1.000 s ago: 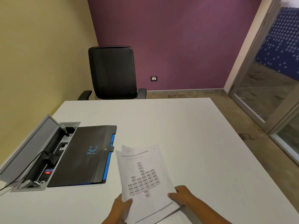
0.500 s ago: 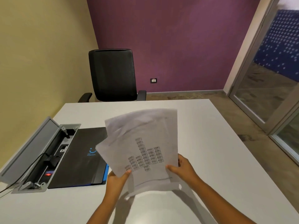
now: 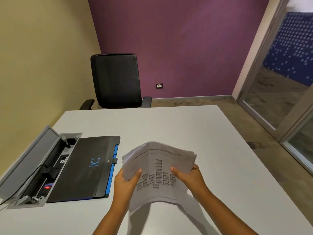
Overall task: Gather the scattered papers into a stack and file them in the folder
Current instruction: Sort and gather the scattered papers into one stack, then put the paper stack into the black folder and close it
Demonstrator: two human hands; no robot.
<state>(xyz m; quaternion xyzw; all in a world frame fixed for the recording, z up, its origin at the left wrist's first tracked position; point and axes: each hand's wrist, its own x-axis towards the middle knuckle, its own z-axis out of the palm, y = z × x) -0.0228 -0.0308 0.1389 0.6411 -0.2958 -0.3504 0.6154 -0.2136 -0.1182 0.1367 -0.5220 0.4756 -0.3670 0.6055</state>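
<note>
Folder [image 3: 84, 168] logo text unreadably blurred

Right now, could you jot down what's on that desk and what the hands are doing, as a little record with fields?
papers: one stack, bowed, held above the table
left hand: grips the stack's left edge
right hand: grips its right edge
folder: black, shut, flat on the table, left of the papers
cable box: open, left of the folder
chair: black, at the far side
</note>
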